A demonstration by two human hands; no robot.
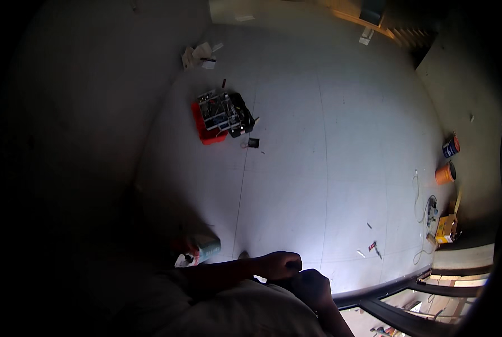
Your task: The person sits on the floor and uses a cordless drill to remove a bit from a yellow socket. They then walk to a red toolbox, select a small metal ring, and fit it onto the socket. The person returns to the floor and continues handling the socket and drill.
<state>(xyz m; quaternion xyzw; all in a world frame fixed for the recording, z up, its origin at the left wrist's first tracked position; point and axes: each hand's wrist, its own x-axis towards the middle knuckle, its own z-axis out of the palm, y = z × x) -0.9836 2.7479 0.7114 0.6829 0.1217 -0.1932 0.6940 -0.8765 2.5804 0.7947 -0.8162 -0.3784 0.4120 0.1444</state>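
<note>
My left hand (280,264) is closed in front of my body, its forearm reaching in from the left. Close against it is my right hand (311,285), the fingers curled and in deep shadow. Whatever the two hands hold, if anything, is too dark and small to make out. Just below them lies the pale cloth of my shirt (234,306). A box (207,247) with a pale green side stands on the floor left of my hands.
An open red and black toolbox (210,135) full of tools sits on the grey floor (284,168). Papers (201,54) lie by the left wall. Along the right wall are a dark bucket (451,147), an orange bucket (445,174), a yellow carton (446,229) and a cable (416,194). A red-handled tool (373,247) lies nearer.
</note>
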